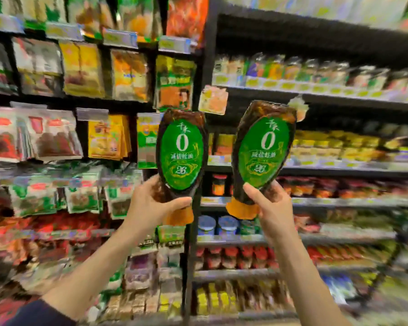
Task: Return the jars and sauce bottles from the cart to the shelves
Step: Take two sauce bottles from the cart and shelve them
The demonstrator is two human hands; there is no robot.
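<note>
Mid-restock here: left hand (151, 203) and right hand (272, 205) each grip a green-label sauce bottle (181, 158) cap-down, second bottle (263, 154) alongside, raised before the shelves (316, 169), so next up is probably finding their matching row.

Two glossy plastic sauce bottles (181, 154) carry shiny green labels (263, 151); shelf packets (83, 69) look glossy.

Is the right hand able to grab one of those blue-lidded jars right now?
Probably not: the right hand grips a sauce bottle, so no fingers are free, though the blue-lidded jars themselves look unblocked.
</note>
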